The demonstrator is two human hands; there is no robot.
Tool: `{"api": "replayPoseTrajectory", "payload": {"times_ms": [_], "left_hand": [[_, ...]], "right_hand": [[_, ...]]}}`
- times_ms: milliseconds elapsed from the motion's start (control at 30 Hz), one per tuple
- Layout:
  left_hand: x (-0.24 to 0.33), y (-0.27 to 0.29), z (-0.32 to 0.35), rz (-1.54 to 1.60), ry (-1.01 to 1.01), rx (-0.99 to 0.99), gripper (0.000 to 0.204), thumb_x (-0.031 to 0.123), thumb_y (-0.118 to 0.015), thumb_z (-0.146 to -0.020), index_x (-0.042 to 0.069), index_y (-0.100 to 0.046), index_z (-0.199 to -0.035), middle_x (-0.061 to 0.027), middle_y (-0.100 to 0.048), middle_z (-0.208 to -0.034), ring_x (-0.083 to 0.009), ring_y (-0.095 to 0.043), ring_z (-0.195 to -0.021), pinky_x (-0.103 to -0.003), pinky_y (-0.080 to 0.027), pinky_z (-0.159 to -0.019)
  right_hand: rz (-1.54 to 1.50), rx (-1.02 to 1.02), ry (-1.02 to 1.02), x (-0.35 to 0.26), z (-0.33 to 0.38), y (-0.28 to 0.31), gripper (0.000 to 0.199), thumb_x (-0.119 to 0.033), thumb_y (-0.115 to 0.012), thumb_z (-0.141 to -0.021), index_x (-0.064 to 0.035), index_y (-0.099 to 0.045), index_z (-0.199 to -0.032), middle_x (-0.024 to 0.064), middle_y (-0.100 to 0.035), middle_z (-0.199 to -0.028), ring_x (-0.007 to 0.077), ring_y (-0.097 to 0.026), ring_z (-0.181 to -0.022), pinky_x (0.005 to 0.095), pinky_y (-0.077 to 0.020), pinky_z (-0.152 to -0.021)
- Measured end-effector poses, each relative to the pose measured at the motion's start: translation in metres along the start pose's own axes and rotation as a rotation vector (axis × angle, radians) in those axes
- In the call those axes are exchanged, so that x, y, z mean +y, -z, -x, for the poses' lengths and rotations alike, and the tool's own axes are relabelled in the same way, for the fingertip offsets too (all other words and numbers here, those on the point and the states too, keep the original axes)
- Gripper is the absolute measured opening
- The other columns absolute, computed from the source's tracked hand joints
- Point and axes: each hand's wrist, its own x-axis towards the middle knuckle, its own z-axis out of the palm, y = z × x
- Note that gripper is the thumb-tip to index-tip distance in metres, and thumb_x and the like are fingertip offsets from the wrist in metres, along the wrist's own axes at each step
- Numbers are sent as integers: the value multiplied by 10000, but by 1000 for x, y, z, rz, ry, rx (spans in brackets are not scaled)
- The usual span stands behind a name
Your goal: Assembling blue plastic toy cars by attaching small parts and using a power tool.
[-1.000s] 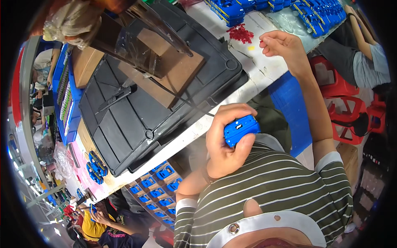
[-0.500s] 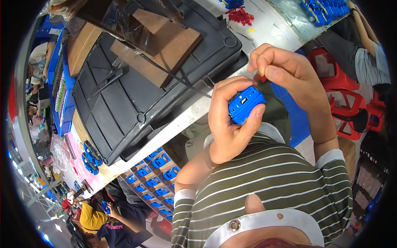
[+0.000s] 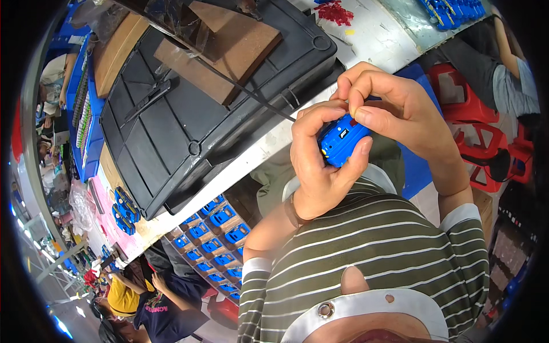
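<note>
My left hand [image 3: 313,171] is wrapped around a blue plastic toy car body [image 3: 338,147], its thumb along the near side and its fingers over the far side. The shell has a small dark-and-white mark on its face. Above its right end, my right hand [image 3: 394,108] is closed, with thumb and forefinger pinching a small red plastic piece [image 3: 353,122] against the shell. Fingertips cover most of that red piece, so its shape cannot be made out.
A large black plastic lid [image 3: 166,143] carries a brown board [image 3: 240,57] and a dark cable. Red pieces [image 3: 334,12] lie scattered on the white table. A divided box of blue car bodies [image 3: 211,246] stands below the table edge. Red stools [image 3: 477,143] and co-workers are nearby.
My right hand has moved left and down, bringing the red piece from beside the blue car body onto it. My left hand still holds the body, now turned slightly.
</note>
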Motion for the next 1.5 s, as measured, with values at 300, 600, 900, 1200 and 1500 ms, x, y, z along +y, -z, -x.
{"api": "replayPoseTrajectory", "payload": {"times_ms": [300, 600, 900, 1200, 1500], "left_hand": [[-4, -4, -3, 9, -109, 101, 415, 48, -736, -684, 12, -514, -1033, -161, -598, -973, -254, -567, -850, -329, -453, -752], [-1, -2, -8, 56, -121, 90, 379, 46, -717, -711, 17, -522, -1034, -170, -585, -997, -253, -555, -867, -335, -450, -762], [-2, 1, -9, 79, -163, 62, 299, 47, -684, -765, 21, -511, -1007, -193, -570, -1004, -236, -552, -878, -323, -452, -772], [8, 0, -9, 147, -116, 125, 238, 86, -607, -843, 24, -461, -1020, -197, -555, -1028, -207, -541, -889, -312, -443, -800], [15, -2, -13, 71, 35, 163, 142, 114, -493, -920, 23, -447, -1018, -187, -560, -1020, -178, -539, -870, -306, -442, -804]], "right_hand": [[-42, 10, -79, -3, -2, -4, 144, -47, -538, -784, -53, -446, -895, 63, -487, -1008, 106, -478, -941, 253, -405, -845], [-136, 58, 55, 8, 2, -12, 114, -142, -529, -911, -46, -477, -945, 12, -482, -990, 60, -471, -916, 217, -419, -802], [-253, 72, 97, 27, 11, -8, 276, -203, -565, -883, -26, -485, -1080, 58, -496, -1105, 109, -477, -1007, 259, -411, -849], [257, 150, 447, 71, 27, -8, 733, -259, -795, -676, -6, -418, -1252, 158, -455, -1226, 261, -474, -1111, 353, -427, -895], [663, 258, 707, 93, 31, -37, 938, -112, -803, -663, -84, -204, -1385, 232, -349, -1315, 365, -483, -1111, 417, -455, -889]]}}
